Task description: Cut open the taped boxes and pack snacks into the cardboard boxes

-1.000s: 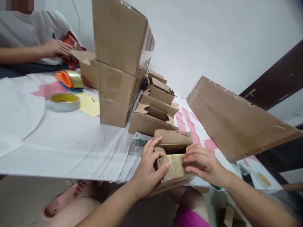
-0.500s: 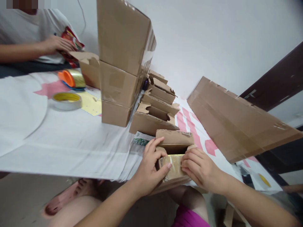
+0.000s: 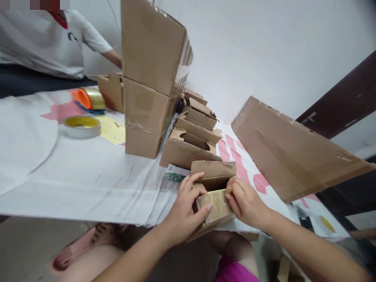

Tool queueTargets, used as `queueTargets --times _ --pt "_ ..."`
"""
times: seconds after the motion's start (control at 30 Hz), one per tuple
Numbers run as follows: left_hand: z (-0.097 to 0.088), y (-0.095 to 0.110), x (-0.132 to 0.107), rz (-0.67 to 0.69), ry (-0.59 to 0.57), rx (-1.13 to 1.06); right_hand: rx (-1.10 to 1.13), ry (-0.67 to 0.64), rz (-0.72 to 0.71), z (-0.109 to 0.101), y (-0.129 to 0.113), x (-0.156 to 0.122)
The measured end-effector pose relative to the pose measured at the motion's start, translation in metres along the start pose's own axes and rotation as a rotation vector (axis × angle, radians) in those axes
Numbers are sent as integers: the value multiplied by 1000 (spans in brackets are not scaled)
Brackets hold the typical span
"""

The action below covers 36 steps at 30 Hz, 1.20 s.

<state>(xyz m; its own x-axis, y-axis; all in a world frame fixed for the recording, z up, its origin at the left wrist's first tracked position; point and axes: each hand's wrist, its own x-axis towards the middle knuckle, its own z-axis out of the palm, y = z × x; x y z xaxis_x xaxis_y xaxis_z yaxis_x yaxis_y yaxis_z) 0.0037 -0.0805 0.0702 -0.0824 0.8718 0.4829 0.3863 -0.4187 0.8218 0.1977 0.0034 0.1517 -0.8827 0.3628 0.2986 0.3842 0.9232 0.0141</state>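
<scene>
Cardboard, brown and creased, makes up the small box at the near edge of the tabletop. Its top flap stands up behind, showing a dark opening, and its front face is covered with shiny clear tape that catches the light. What lies inside cannot be made out.

Both hands grip this small box from either side. The left hand is closed around its left end, thumb pressed flat on the taped front and fingers curled over the top edge. The right hand is closed on its right end, fingers bent against the taped face.

Just beside the small box, to its left, a green and white packet lies flat on the white cloth. Directly behind stands a row of open small cartons, flaps raised, running back toward the wall; their contents are hidden. Left of that row rises a stack of taped cartons, the topmost one tall and closed. To the right, a large flattened carton leans at an angle, well apart from the hands.

Farther left on the tabletop rest a roll of clear tape on a yellow sheet, and an orange and gold tape roll on its side. Another person in a white shirt sits at the far corner beside an open carton.
</scene>
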Motion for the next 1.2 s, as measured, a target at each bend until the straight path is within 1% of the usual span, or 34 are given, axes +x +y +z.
queueTargets --times 0.27,0.47,0.6,0.73,0.87,0.97,1.07,1.13,1.2 --pt "4 2 3 -2 -6 -20 6 105 87 3 8 -2" --pt "8 1 4 10 6 2 -43 103 232 5 17 -7" --pt "9 2 4 6 13 18 -44 132 260 5 21 -9" --pt "9 2 2 21 9 27 -95 223 296 3 37 -8" --pt "8 1 1 33 2 37 -112 332 413 -8 62 -16" --pt "9 -1 2 36 11 38 -104 373 431 -22 71 -32" --pt "11 -2 2 46 26 48 -92 355 347 -30 66 -62" --pt "13 -3 2 51 34 59 -84 311 271 -23 53 -90" --pt "15 -4 1 55 42 73 -67 259 202 -6 34 -123"
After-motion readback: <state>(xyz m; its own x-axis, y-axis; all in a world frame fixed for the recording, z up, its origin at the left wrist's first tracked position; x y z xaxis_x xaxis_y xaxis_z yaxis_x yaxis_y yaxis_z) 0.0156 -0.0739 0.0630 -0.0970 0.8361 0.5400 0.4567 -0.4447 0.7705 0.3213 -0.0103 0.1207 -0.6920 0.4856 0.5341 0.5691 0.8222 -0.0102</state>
